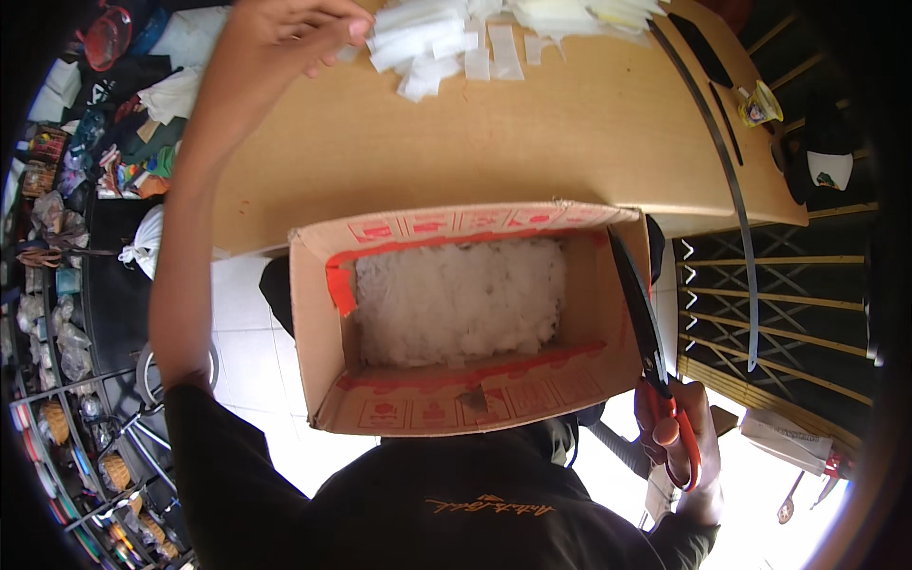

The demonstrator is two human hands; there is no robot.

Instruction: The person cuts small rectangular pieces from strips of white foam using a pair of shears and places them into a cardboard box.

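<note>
Large scissors (646, 328) with red handles and long dark blades point away from me, along the right wall of an open cardboard box (321, 380). My right hand (698, 418) grips their handles. Inside the box lies a thick layer of small white, translucent cut pieces (461, 299). Stretched out to the far left of the table, my left hand (309, 33) has its fingers partly bent and apart, with nothing plainly in them. It is beside a pile of whitish translucent strips (427, 47); the frame's top edge cuts off part of the hand.
The brown table (475, 152) spans the far side, beyond the box. A long dark strap (727, 171) hangs over its right end, near a small yellow packet (760, 104). Crowded shelves (71, 332) stand at left, and a folding metal gate (779, 304) at right.
</note>
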